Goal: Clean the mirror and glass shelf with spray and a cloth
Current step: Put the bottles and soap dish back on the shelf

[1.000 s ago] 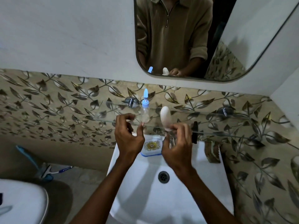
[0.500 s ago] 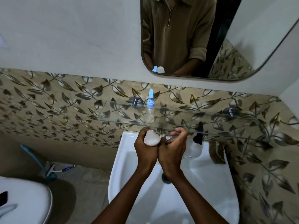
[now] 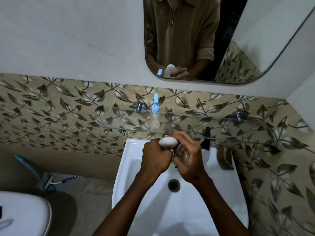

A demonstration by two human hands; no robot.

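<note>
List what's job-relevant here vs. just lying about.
Job: mirror; glass shelf; clear bottle with blue cap on it; white object gripped by the left hand, with the right hand on it.

Lying about: sink; blue-handled wiper; toilet.

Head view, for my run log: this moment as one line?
left hand: holds white bottle | right hand: on bottle | over sink

I have one head-worn wide view, looking forward and down, close over the left hand (image 3: 156, 157) and right hand (image 3: 189, 160); beyond them the glass shelf (image 3: 187, 124), above that the mirror (image 3: 255, 48).
</note>
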